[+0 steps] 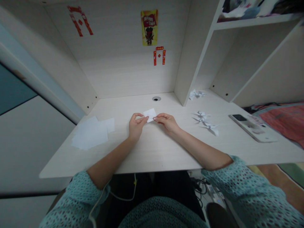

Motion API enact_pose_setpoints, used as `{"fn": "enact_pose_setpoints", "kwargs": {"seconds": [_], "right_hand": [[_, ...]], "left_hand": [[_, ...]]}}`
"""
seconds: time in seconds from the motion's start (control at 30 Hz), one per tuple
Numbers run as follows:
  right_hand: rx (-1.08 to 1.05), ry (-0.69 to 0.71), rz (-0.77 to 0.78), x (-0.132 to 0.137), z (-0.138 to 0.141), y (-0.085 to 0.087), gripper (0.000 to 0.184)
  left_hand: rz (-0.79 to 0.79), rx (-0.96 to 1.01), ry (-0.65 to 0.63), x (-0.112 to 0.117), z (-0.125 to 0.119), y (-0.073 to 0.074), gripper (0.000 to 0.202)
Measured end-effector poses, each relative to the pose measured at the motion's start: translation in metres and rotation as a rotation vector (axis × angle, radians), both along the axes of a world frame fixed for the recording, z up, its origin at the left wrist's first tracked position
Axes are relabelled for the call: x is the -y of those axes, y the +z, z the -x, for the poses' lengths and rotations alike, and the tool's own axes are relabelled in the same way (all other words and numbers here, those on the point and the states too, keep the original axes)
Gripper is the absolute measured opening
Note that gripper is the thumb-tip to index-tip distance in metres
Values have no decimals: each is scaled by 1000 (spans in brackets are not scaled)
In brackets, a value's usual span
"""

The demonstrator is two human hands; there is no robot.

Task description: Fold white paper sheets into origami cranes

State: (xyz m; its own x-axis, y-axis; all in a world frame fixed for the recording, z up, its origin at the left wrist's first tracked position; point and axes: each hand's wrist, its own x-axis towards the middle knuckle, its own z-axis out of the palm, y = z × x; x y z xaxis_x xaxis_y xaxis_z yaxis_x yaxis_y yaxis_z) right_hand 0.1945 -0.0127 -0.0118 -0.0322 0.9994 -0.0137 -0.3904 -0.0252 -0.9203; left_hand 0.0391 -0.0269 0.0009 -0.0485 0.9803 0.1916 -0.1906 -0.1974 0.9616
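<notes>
A small white folded paper (150, 114) lies at the middle of the pale desk (152, 148). My left hand (136, 126) pinches its left edge with curled fingers. My right hand (167, 121) pinches its right edge, fingers bent together. Both forearms rest on the desk, in teal knit sleeves.
A loose stack of white sheets (91, 133) lies to the left. Several folded paper cranes (204, 120) sit to the right, one more crane (196, 94) near the shelf divider. A phone (252, 127) lies far right. A cable hole (156, 98) is behind the paper.
</notes>
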Motion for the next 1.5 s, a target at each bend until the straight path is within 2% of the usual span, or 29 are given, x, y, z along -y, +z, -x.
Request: {"fn": "enact_pose_setpoints", "kwargs": {"seconds": [0.2, 0.47, 0.63, 0.77, 0.9, 1.03, 1.3, 1.5], "right_hand": [[34, -8, -22, -1, -1, 0, 25], [147, 6, -130, 1, -3, 2, 23], [185, 30, -162, 0, -4, 2, 20], [178, 36, -129, -1, -5, 4, 21], [189, 10, -101, -5, -6, 3, 24], [157, 6, -112, -8, -7, -3, 28], [19, 70, -171, 0, 5, -6, 50], [28, 11, -181, 3, 10, -7, 44]], "left_hand": [[-3, 35, -49, -2, 2, -2, 43], [71, -171, -41, 1, 3, 3, 65], [119, -147, -80, -3, 3, -1, 55], [169, -129, -164, -8, 7, -5, 44], [228, -118, -190, -11, 9, -7, 39], [179, -94, -181, -10, 7, -9, 38], [35, -137, -126, -5, 5, -6, 38], [20, -130, -169, -2, 1, -7, 37]]}}
